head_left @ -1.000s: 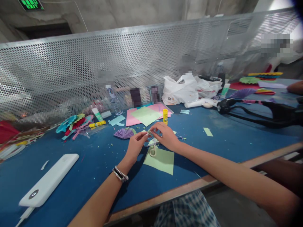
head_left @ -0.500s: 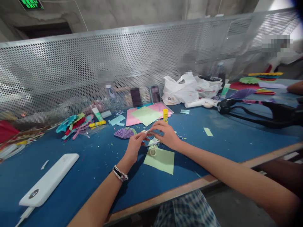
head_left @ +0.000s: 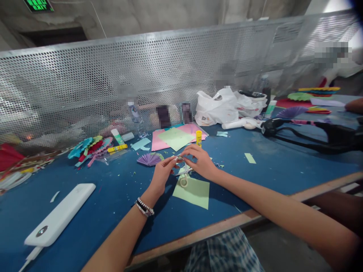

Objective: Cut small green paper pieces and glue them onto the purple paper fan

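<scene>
My left hand (head_left: 161, 174) and my right hand (head_left: 200, 161) meet over the blue table (head_left: 113, 196), fingertips pinched together on a small piece I cannot make out. Under them lies a light green paper square (head_left: 195, 193) with scissors (head_left: 183, 177) resting on its far corner. A purple folded paper fan (head_left: 148, 159) sits just left of my left hand. A yellow glue stick (head_left: 199, 138) stands upright just beyond my right hand.
Pink and green sheets (head_left: 172, 139) lie behind the glue stick. A white power bank (head_left: 61, 214) lies at left, coloured paper fans (head_left: 90, 147) at far left, a water bottle (head_left: 136, 119), white plastic bags (head_left: 224, 105), a black strapped bag (head_left: 326, 136) at right. A perforated metal screen (head_left: 170, 75) backs the table.
Both hands stay pinched together in nearly the same spot; fingers shift slightly. The view drifts a little.
</scene>
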`<state>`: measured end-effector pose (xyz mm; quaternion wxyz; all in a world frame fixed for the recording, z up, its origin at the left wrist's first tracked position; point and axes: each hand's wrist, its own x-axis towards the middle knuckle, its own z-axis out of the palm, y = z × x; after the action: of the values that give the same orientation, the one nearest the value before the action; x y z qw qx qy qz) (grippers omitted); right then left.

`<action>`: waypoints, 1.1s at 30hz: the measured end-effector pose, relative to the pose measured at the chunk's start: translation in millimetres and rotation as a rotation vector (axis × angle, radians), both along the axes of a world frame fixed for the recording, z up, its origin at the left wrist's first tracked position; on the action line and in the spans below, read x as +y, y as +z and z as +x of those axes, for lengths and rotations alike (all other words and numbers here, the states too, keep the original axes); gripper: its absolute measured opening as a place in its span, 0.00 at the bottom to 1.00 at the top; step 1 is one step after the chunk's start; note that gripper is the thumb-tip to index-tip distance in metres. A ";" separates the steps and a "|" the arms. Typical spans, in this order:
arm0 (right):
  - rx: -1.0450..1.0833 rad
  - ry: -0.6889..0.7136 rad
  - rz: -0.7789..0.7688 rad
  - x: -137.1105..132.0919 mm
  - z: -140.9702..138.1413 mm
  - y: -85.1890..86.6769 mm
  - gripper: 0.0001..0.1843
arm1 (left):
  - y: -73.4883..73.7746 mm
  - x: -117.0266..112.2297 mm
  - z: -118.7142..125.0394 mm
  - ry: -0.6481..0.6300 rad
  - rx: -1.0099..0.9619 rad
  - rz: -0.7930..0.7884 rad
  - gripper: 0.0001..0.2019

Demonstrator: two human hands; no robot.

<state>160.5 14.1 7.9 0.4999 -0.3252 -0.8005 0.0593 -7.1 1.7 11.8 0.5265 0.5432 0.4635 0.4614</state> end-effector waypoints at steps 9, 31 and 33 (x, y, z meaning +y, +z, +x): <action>-0.039 -0.026 0.033 0.9 -0.5 -1.0 0.08 | 2.3 -0.1 0.7 0.055 0.145 0.128 0.16; -0.157 -0.142 0.045 -1.1 0.3 -1.0 0.07 | -0.6 -0.4 0.2 0.031 0.096 0.036 0.19; -0.155 -0.135 0.056 -0.6 1.3 -0.9 0.07 | -1.5 0.0 0.3 0.028 0.044 -0.006 0.19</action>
<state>161.8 13.5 7.0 0.4482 -0.3679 -0.8144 -0.0222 -6.8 1.7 10.3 0.5112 0.5452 0.4839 0.4553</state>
